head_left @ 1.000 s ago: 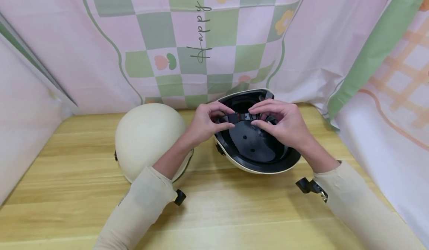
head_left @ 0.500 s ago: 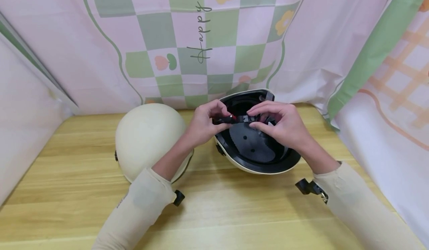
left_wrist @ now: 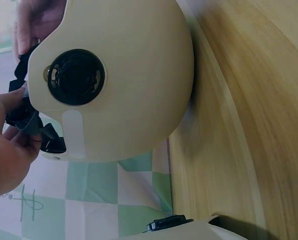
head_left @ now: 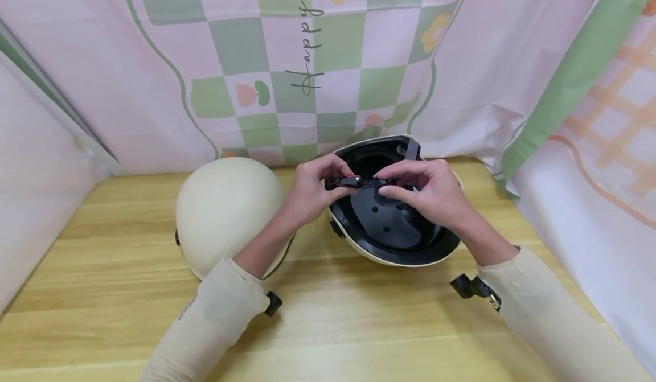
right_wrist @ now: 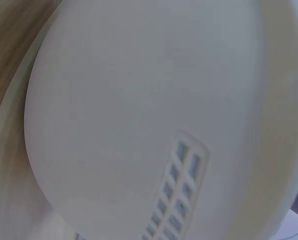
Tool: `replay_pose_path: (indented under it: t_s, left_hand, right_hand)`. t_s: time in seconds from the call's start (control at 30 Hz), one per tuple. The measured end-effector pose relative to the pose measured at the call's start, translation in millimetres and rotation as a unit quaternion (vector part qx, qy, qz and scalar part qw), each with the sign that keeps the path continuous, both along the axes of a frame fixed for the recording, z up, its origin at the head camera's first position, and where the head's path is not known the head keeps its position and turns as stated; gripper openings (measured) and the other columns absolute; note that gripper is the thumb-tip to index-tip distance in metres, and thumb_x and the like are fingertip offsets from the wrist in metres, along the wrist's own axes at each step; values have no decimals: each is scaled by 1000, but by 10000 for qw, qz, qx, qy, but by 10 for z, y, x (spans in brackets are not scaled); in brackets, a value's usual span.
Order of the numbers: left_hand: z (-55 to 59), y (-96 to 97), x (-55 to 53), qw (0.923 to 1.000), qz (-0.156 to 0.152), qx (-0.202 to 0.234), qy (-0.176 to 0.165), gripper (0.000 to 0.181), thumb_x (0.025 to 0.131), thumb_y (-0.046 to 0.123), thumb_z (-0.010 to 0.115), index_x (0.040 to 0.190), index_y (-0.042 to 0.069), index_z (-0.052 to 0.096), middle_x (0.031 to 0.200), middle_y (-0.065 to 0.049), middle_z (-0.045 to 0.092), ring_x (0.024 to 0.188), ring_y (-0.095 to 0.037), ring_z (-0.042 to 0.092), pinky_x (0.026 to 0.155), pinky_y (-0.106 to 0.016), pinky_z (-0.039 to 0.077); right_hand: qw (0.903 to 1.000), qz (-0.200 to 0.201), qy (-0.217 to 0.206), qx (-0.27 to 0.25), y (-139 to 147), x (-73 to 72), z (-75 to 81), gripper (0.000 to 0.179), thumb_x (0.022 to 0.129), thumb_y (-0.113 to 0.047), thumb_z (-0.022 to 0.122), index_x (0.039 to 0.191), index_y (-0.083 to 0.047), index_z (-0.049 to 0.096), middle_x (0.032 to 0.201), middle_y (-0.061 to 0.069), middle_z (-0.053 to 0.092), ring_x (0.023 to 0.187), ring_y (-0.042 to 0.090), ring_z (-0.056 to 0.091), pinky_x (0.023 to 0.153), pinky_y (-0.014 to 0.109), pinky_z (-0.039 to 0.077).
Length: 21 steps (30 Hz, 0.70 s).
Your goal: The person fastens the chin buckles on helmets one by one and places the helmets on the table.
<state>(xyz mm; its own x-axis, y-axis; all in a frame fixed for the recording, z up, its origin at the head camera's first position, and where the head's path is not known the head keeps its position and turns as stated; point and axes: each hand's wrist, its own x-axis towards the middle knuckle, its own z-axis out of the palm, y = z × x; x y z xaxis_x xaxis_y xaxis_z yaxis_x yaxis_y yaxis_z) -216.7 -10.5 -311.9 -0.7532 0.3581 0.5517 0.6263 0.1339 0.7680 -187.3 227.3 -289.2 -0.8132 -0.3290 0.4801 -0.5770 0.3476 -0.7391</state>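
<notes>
Over the cream, hard-shelled helmet lined in black (head_left: 410, 254): a narrow black plastic buckle (head_left: 348, 182) is held between the left hand (head_left: 310, 191) and the right hand (head_left: 430, 185), above the hollow of the shell, which lies opening upward on the pale wooden table (head_left: 333, 336)
Buckle's long axis: side to side across the opening, close to level in the head view, running from one set of fingertips to the other; neither hand is clearly nearer
Left hand: thumb and fingers pinched on the buckle's left part
Right hand: thumb and fingertips pinched on its right part; whether the two parts are joined cannot be told
Smooth cream domed helmet (head_left: 230, 211): dome up at the left, partly covered by the left forearm in its cream sleeve (head_left: 225, 299)
Fingertips against half a second ago: the right ones sit a little nearer the left ones, less red shows beside the left fingers, and both helmets lie where they did
</notes>
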Motion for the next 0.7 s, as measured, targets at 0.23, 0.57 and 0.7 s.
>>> replay_pose_path:
  t_s: [0.23,0.57,0.7]
  left_hand:
    - [-33,-25,2,9999,-60,91,-50,25,80,-3,87,99,-3,72,97,-14,75,80,-20,68,77,-28,54]
    - [-58,-79,-11,9972,-388,375,-516,13,92,-4,75,104,-8,73,104,-19,74,92,-26,73,88,-45,58]
    - [-53,-94,-10,9962,-458,434,-604,17,88,-7,77,105,-9,73,104,-20,74,93,-27,72,90,-46,58]
  right_hand:
    - [9994,-99,-337,-73,1,-14,-16,16,89,3,79,105,3,79,99,-3,78,85,7,73,73,19,58]
    - [9990,-5,-392,-226,-9,-34,-33,17,89,5,78,106,6,78,101,1,78,88,7,74,76,20,59]
    - [9987,63,-346,-380,-14,-45,-45,20,86,11,78,105,9,76,105,13,76,89,9,73,80,22,59]
